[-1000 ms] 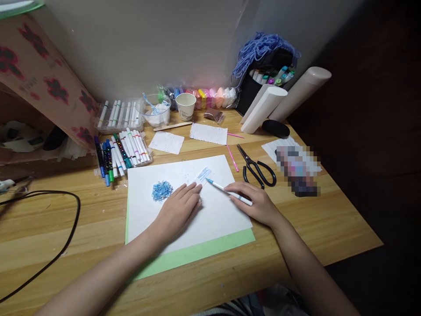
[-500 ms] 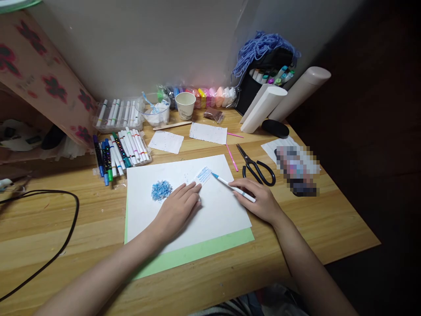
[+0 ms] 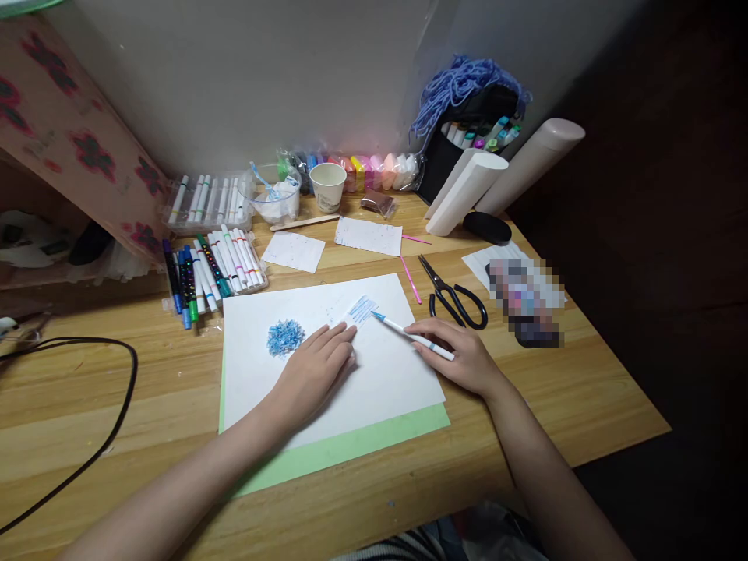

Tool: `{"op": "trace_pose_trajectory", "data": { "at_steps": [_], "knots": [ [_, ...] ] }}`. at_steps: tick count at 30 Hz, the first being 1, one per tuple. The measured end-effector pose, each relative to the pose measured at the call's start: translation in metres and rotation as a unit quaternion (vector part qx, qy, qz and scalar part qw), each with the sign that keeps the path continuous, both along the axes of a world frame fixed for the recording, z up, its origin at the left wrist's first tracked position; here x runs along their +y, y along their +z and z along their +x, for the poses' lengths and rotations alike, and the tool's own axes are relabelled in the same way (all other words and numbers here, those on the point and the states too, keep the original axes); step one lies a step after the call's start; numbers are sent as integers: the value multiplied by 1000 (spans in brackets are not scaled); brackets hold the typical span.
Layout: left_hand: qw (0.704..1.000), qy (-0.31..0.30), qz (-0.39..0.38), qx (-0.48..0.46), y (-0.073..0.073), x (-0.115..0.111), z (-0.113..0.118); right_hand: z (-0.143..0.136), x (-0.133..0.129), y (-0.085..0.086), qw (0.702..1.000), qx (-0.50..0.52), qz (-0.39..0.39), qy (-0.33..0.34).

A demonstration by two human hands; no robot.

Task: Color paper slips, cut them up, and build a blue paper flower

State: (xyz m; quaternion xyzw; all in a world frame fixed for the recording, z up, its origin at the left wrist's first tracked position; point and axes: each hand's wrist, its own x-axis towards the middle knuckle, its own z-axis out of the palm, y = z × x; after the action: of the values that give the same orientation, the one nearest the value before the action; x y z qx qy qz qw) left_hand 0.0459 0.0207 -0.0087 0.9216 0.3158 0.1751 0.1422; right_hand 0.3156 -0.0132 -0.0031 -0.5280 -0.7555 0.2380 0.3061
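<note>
At the left of the large white rectangular paper sheet (image 3: 386, 397) sits a loose heap of blue-and-white paper shreds (image 3: 285, 337); it seems wise to hold the forearm and wrist clear of it. The left hand (image 3: 312, 366) lies flat near the middle of the sheet, fingers stretched out and close together, gripping nothing, the fingertips at the near end of a small white paper piece with blue streaks (image 3: 362, 308). That piece lies on the sheet's upper middle. Firm, even pressure there should stop it skidding. At its right edge is the blue tip of a slim white-barrelled marker (image 3: 403, 330), pinched between the thumb and bent fingers of the right hand (image 3: 459, 358) over the sheet's right side. Light, parallel strokes, drawn away from the left fingertips, would probably cover the pale gaps without tearing the piece.

As for what is unclear: left of the sheet, a thin black cable (image 3: 132, 382) runs out of view. On the sheet, the left fingers hide the small piece's near end, and whether the marker's tip touches it cannot be told. The right palm is turned away. Right of the sheet, a dark pixelated object (image 3: 526, 304) cannot be identified.
</note>
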Motion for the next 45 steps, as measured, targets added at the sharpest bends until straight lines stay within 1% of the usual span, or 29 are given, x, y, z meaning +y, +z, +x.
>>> {"op": "trace_pose_trajectory", "data": {
  "at_steps": [3,8,12,17,21,23,25,27,28,29,31,34,38,41,45],
  "knots": [
    [1000,0,-6,-8,1,0,1,-3,0,-1,1000,0,-13,28],
    [1000,1,-9,-17,0,0,1,0,1,-1,1000,-4,-8,-27],
    [1000,2,-8,-10,-1,0,1,1,1,-1,1000,2,-22,-3],
    [1000,2,-25,-2,1,-1,-1,1,1,-1,999,-1,-29,-38],
    [999,-11,-9,-37,4,-1,-2,2,2,-2,999,4,-32,-34],
    [998,-35,1,-47,5,-2,-2,2,1,-5,997,29,-27,-60],
    [998,-53,5,-45,6,-4,-2,0,-1,-9,992,82,-27,-89],
    [998,-57,9,-40,6,-5,-2,-5,-2,-11,987,134,-35,-86],
    [998,-55,10,-38,6,-5,-1,-8,-2,-12,987,140,-38,-74],
    [998,-50,12,-37,6,-6,-1,-12,0,-12,989,130,-37,-59],
    [998,-46,19,-38,5,-6,-1,-18,6,-11,996,75,-15,-33],
    [998,-43,33,-32,5,-6,-1,-24,24,-8,1000,-16,19,-3],
    [998,-36,39,-23,5,-5,-1,-24,47,-5,995,-91,11,39],
    [999,-25,41,-16,4,-5,-1,-24,51,-4,990,-132,19,42],
    [998,-5,63,-17,3,-4,0,-24,44,-5,989,-135,40,35]
  ]
}}
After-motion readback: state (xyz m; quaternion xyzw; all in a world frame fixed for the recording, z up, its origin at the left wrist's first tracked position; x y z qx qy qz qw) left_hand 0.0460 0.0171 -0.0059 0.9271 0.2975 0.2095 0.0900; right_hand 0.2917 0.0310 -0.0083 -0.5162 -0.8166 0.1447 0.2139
